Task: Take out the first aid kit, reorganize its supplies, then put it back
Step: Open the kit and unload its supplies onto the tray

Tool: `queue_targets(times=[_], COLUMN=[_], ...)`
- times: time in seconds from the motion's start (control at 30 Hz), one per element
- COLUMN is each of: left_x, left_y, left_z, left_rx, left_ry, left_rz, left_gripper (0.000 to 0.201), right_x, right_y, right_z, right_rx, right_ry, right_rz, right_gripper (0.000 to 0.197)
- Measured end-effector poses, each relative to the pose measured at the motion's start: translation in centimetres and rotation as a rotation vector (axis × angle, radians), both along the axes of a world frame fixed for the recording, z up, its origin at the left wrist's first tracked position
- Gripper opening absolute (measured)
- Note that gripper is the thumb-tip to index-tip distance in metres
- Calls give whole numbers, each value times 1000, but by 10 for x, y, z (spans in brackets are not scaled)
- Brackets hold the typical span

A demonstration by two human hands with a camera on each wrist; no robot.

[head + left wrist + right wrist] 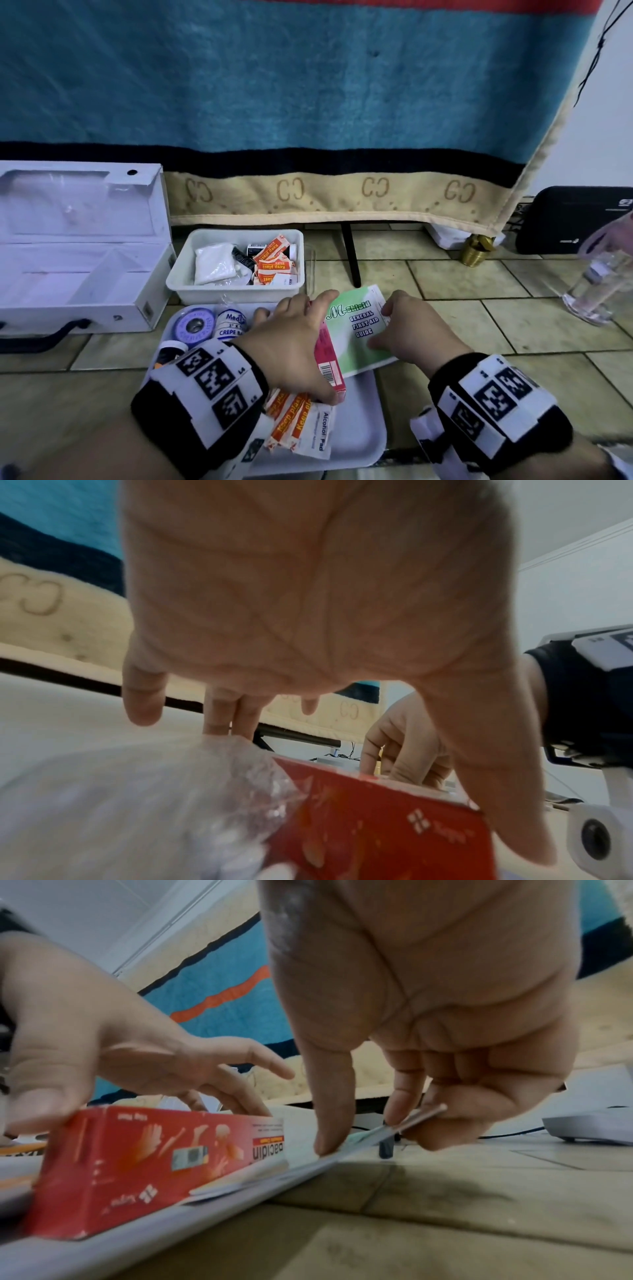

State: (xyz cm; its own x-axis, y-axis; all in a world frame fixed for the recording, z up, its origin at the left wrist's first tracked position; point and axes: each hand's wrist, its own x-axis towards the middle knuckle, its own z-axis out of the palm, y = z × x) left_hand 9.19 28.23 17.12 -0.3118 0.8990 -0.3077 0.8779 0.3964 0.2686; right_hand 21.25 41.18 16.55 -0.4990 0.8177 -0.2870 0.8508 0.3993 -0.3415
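Note:
The white first aid case [78, 246] lies open on the tiled floor at the left. In front of me a white tray [359, 442] holds a red ointment box [330, 363], a tape roll [195, 325], a crepe bandage [231, 323], plasters [291, 421] and an alcohol pad [323, 431]. My left hand [301, 346] grips the red box [154, 1164] lengthwise, thumb at its near end, fingers at the far end. My right hand [407, 325] pinches the green first aid guide [359, 329] at its right edge, which lies partly on the tray beside the box. A crinkled plastic bag [137, 804] sits left of the box.
A white bin [291, 236] behind the tray holds gauze, plasters and small items. A blue blanket [308, 102] hangs behind, with a black leg [349, 253] and a brass piece [476, 251] under it. A clear bottle [596, 284] and a black device [575, 219] are at the right.

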Motion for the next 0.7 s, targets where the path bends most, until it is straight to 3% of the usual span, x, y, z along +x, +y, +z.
queue_targets(times=[0.33, 0.6, 0.7], left_x=[6, 5, 2], left_y=[-2, 2, -5], left_z=[5, 3, 12], left_rx=[280, 230, 230], left_ry=[38, 37, 31], left_rz=[31, 97, 88], left_gripper=[124, 113, 101], right_x=[-7, -11, -8], right_y=[-8, -9, -11], right_z=[-7, -11, -7], right_rx=[73, 104, 116], right_ry=[21, 25, 39], right_rz=[57, 92, 81], right_gripper=[50, 32, 37])
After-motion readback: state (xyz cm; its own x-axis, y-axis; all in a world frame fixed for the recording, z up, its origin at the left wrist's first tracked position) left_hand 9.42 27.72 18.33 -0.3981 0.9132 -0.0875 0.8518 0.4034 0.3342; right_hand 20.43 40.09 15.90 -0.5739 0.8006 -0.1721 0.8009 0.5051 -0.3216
